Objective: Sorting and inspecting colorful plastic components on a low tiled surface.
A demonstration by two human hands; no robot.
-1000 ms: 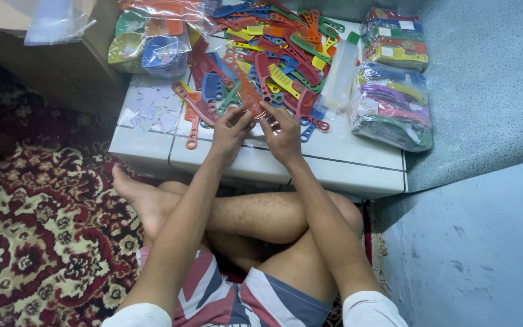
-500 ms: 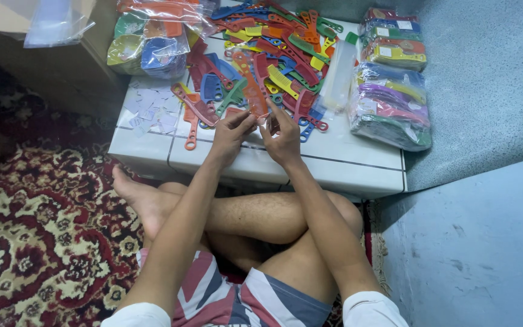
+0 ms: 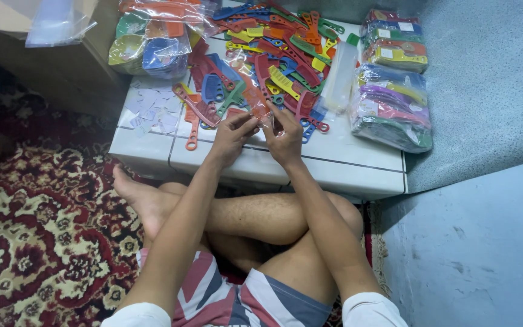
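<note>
Two hands met over white tiled counter (image 3: 346, 160) | left hand (image 3: 232, 136) and right hand (image 3: 286, 136): each grip pinched on one small clear plastic sleeve (image 3: 266, 119), held just above counter edge | heap of coloured plastic combs (image 3: 273, 66) just behind | bagged comb packs (image 3: 388, 106) at right

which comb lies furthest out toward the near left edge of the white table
The orange comb, lying alone left of the left hand, its ringed handle end near the table edge; the other combs sit farther back in the pile.
</note>
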